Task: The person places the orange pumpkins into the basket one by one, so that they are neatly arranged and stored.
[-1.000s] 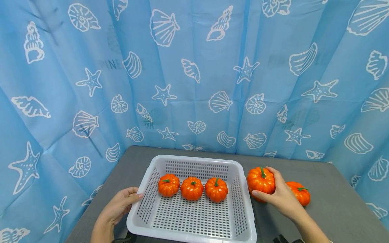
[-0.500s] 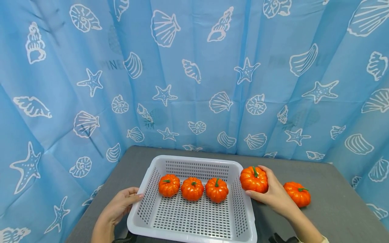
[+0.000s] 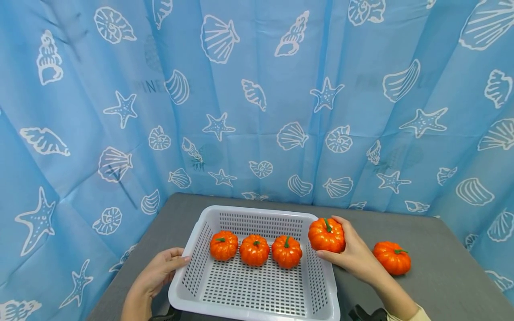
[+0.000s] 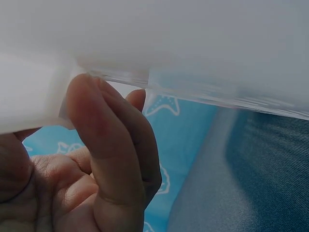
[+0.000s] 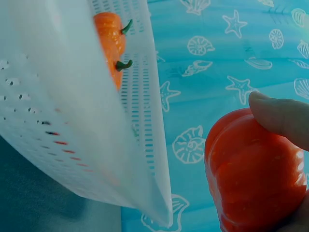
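My right hand [image 3: 352,253] grips an orange toy pumpkin [image 3: 326,235] with a green stem, held over the right rim of a white perforated plastic basket [image 3: 257,307]. In the right wrist view, that pumpkin [image 5: 253,179] sits between thumb and fingers, apart from the basket wall. Three more pumpkins stand in a row inside the basket: a left one [image 3: 223,246], a middle one [image 3: 254,250] and a right one [image 3: 287,252]. My left hand [image 3: 158,271] holds the basket's left rim, thumb on top; the left wrist view shows its curled fingers [image 4: 104,130] under the rim.
Another orange pumpkin [image 3: 391,258] rests on the dark grey table [image 3: 437,272], right of my right hand. A blue curtain [image 3: 257,98] with white shell and starfish prints hangs behind and beside the table.
My right hand has carried the pumpkin leftward and slightly up, from beside the basket to over its right rim. The left hand and the basket stay in place.
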### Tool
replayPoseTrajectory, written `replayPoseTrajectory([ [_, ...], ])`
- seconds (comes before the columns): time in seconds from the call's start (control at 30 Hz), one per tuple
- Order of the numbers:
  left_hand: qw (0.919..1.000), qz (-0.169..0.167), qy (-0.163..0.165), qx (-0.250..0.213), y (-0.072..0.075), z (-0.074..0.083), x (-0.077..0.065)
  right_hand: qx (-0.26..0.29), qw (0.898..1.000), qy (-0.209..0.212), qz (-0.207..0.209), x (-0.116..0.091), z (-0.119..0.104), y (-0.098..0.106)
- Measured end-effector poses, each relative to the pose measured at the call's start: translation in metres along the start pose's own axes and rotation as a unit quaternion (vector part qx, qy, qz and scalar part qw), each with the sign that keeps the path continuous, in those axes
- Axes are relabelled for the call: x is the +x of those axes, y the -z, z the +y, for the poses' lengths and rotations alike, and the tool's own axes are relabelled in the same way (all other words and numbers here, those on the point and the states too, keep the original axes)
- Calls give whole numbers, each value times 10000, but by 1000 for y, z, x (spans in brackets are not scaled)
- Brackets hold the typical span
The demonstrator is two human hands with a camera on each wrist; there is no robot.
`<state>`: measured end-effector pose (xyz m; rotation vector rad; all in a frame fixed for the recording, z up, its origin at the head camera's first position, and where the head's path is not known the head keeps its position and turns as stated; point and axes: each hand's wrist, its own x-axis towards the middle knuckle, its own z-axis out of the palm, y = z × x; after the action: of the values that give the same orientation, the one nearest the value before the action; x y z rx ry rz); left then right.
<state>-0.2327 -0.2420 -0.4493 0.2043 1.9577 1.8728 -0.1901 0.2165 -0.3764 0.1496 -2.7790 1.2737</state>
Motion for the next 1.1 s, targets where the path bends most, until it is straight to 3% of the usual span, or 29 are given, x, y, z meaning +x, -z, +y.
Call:
replayPoseTrajectory([
  [0.37, 9997, -158, -171, -88, 1, -1, -1, 123, 9998, 126, -59, 6, -10, -7],
  [1.1, 9999, -18, -146, -30, -1, 0, -1, 506, 9969, 412, -450, 22, -26, -29],
])
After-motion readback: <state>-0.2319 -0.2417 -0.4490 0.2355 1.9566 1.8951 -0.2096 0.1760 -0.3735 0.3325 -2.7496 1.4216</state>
